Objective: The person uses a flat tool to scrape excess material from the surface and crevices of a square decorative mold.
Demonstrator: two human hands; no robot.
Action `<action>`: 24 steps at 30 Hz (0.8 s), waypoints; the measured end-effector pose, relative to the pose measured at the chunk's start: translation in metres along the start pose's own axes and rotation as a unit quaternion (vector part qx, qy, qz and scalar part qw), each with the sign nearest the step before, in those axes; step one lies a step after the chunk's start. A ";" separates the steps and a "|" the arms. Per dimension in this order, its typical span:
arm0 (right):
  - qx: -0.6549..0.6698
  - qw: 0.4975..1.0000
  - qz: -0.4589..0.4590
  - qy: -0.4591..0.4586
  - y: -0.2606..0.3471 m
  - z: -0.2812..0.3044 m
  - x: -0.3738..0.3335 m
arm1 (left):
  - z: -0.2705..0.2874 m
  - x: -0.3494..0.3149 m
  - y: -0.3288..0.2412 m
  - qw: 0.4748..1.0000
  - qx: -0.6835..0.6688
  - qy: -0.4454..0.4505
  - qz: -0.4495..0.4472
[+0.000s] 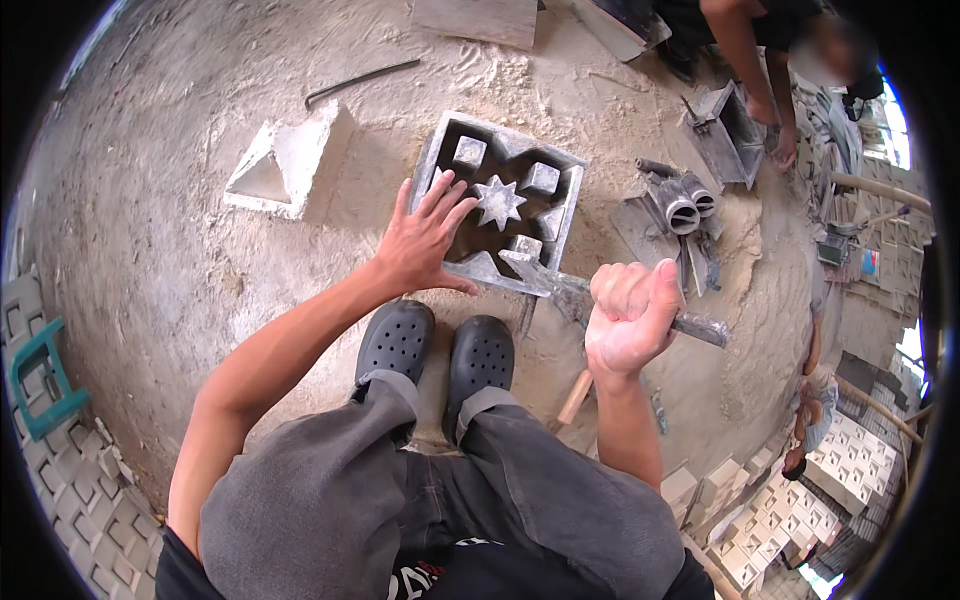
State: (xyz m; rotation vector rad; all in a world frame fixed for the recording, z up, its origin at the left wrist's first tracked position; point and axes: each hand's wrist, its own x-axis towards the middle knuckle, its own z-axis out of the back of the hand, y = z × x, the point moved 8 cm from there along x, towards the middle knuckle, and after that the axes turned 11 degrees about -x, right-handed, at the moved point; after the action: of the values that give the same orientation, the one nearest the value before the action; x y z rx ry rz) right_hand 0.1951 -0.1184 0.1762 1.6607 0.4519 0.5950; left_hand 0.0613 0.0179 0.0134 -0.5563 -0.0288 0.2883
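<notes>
Left hand (420, 240) flat, fingers spread, pressing on square metal mould (500, 200). Right hand (630, 315) clenched around trowel (560, 285) handle.

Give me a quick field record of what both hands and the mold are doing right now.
left hand: flat, fingers spread, pressing on the near-left corner of the metal mold
right hand: fist closed round the handle of a metal tool
tool head: resting on the mold's near rim
mold: square frame on sandy ground, star core in the middle, block cores around it
feet: black clogs, just short of the mold
nearby: a second mold under another person's hand
</notes>
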 end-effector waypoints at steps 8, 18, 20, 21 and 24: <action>0.040 0.998 -0.008 -0.044 0.022 -0.010 0.019 | 0.002 -0.004 0.003 1.000 0.003 -0.003 0.005; 0.019 0.997 0.059 0.051 -0.036 -0.020 0.015 | 0.000 0.000 0.001 1.000 0.001 0.009 0.010; -0.012 0.987 0.100 0.123 -0.036 -0.029 0.020 | 0.000 0.001 0.000 1.000 -0.003 0.009 0.010; -0.020 0.983 0.063 0.172 -0.038 -0.034 0.021 | 0.000 0.001 0.000 1.000 -0.004 0.009 0.010; -0.041 0.982 0.062 0.175 -0.030 -0.038 0.027 | 0.001 0.001 0.001 1.000 -0.006 0.006 0.006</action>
State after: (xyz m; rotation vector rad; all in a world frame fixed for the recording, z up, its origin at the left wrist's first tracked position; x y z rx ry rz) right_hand 0.1943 -0.0669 0.1545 1.5171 0.5707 0.9946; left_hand 0.0615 0.0194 0.0138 -0.5709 -0.0154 0.2967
